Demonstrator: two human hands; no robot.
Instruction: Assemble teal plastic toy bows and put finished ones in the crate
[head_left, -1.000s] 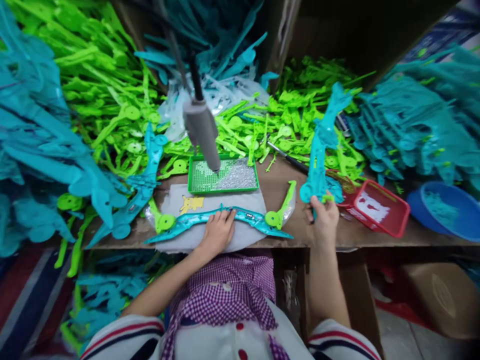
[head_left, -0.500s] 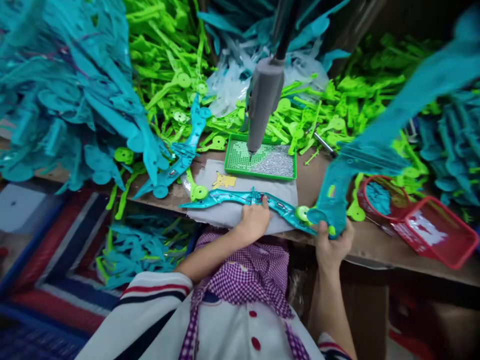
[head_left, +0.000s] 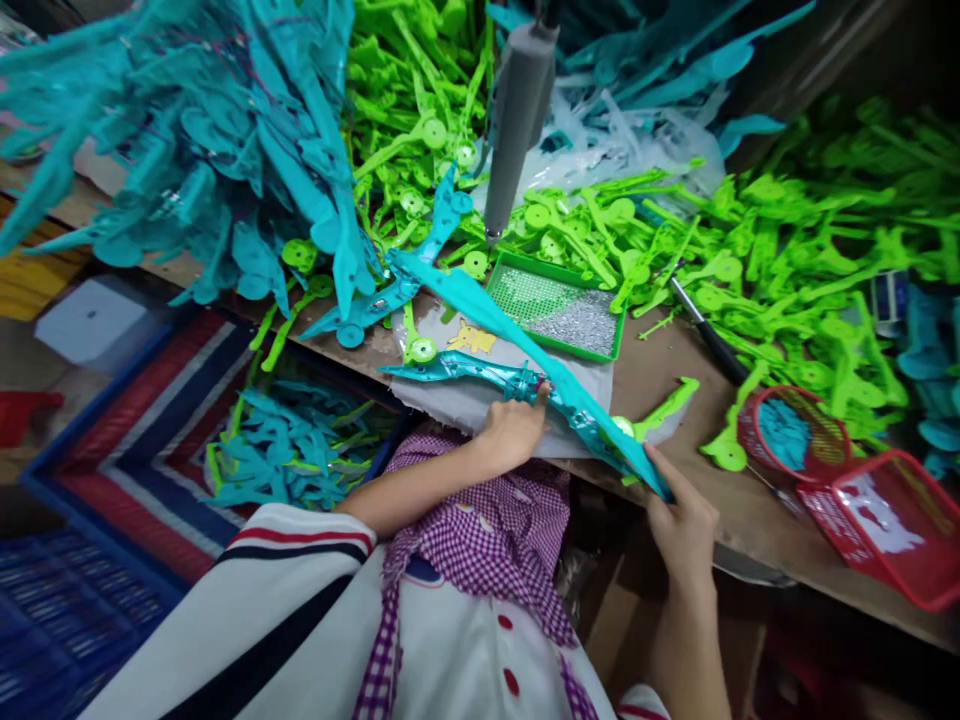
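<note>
Two bare hands work at the near edge of a brown workbench (head_left: 660, 370), and the grey cloth pad (head_left: 480, 400) lying on that bench serves as the landmark. On the pad rests a shiny teal bow piece (head_left: 480, 375), its length running across the pad with a green disc (head_left: 421, 349) at its far-left end. The left hand (head_left: 512, 430) sits at the pad's near edge, fingers curled down onto the middle of the bow piece and pressing it flat. The right hand (head_left: 686, 520) is off the pad's right corner, just past the bench edge, fingers closed around the lower end of a long teal strip (head_left: 517, 345). That strip slants up and left from the hand, crossing over the pad and over the bow piece. Just behind the pad stands a green tray (head_left: 559, 315) with small silvery bits in it, and a grey hanging tool (head_left: 514, 120) points down near the tray's left corner. Left of the pad spreads a heap of teal parts (head_left: 210, 150); behind and right of it, a heap of green parts (head_left: 787, 240). Two red baskets (head_left: 885, 520) stand well right of the pad.
</note>
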